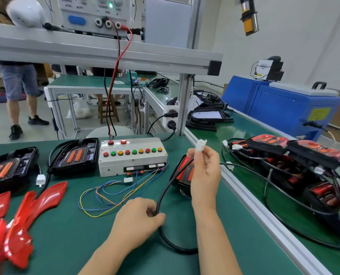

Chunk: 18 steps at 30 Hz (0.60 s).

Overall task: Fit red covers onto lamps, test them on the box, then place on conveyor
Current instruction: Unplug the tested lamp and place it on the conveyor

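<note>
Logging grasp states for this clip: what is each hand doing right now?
Left hand: fingers curled round the black cable.
Right hand: fingers pinch the white plug at the cable's end.

Bare green surface [66, 231] lies open in front of the test box [132, 156], crossed only by a loose loop of thin coloured wires [109, 197] and the black cable [165, 195]. The left side is crowded by red covers [26, 215] and two black lamps [74, 155]. To the right, an aluminium rail [244, 195] borders the conveyor [244, 126], where a heap of lamps and cables [304, 175] fills the near part.
</note>
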Each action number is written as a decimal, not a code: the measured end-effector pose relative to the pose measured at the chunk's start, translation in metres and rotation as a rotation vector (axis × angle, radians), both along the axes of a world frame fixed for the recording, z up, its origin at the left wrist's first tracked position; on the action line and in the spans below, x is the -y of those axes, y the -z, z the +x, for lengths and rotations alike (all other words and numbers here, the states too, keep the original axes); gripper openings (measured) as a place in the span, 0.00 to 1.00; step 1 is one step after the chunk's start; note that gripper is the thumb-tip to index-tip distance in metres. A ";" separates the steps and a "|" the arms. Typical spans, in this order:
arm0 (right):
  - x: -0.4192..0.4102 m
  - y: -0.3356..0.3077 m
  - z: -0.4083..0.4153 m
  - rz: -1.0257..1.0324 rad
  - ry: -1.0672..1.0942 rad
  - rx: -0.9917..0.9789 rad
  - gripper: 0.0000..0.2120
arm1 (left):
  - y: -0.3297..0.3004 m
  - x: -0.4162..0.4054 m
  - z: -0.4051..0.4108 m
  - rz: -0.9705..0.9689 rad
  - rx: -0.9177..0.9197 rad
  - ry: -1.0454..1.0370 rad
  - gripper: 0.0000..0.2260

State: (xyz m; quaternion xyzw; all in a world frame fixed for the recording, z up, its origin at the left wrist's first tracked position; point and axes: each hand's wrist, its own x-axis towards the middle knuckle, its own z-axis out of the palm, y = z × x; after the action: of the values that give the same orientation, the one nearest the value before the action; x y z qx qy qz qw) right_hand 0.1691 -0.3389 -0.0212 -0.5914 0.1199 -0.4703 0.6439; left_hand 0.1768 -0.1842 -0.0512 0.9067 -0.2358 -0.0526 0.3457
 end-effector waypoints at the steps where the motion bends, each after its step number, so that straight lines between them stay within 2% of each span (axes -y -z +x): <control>1: 0.003 -0.001 -0.001 0.023 0.022 0.008 0.04 | -0.002 0.000 0.001 -0.087 -0.072 -0.017 0.13; 4: 0.011 -0.001 -0.003 0.074 0.107 -0.012 0.04 | -0.009 -0.002 0.005 -0.307 -0.265 -0.043 0.07; 6: 0.017 0.003 -0.003 0.089 0.181 -0.068 0.06 | -0.011 -0.001 0.007 -0.415 -0.316 -0.044 0.06; 8: 0.024 0.008 -0.002 0.097 0.273 -0.137 0.07 | -0.014 0.003 0.011 -0.509 -0.295 -0.057 0.04; 11: 0.037 0.016 -0.001 0.045 0.414 -0.328 0.12 | -0.018 0.017 0.020 -0.640 -0.212 -0.113 0.08; 15: 0.047 0.023 -0.001 -0.096 0.479 -0.668 0.13 | -0.020 0.040 0.036 -0.659 -0.123 -0.167 0.12; 18: 0.053 0.024 -0.003 -0.113 0.497 -0.795 0.14 | -0.021 0.055 0.047 -0.584 -0.079 -0.148 0.11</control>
State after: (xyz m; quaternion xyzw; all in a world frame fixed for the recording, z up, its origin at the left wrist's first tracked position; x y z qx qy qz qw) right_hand 0.1664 -0.3920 -0.0451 -0.7130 0.4693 -0.3530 0.3830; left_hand 0.2240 -0.2396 -0.0305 0.7808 -0.1605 0.0076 0.6037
